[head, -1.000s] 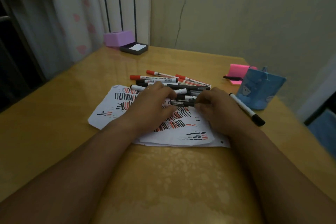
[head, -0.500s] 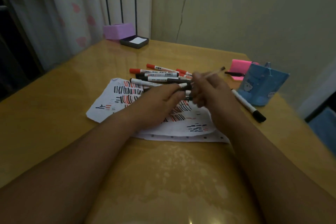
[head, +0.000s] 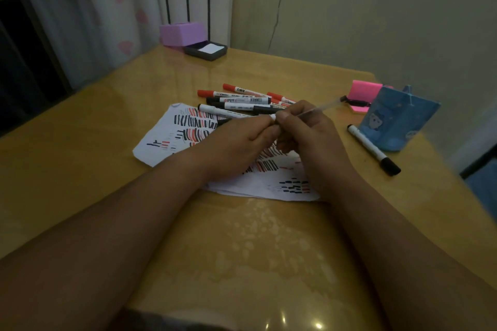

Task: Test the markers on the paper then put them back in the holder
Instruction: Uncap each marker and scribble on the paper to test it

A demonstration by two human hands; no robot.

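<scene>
In the head view, both hands meet just above the paper (head: 166, 140). The right hand (head: 309, 134) curls round a thin pen (head: 317, 109). Its blurry far end points off to the blue holder (head: 398, 121), right of the paper. The left hand (head: 242, 142) pinches the near end, and fingers hide any cap. More markers (head: 242, 101) lie on the paper's far edge, partly hidden.

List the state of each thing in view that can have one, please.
left hand, pinches the near end of the held marker.
right hand, grips the held marker above the paper.
held marker, tilted, blurred; cap unclear.
pile of markers, capped, lying at the paper's far edge.
loose black marker, capped, lying beside the holder.
holder, upright; contents hidden.
paper, flat, covered with red and black strokes.
</scene>
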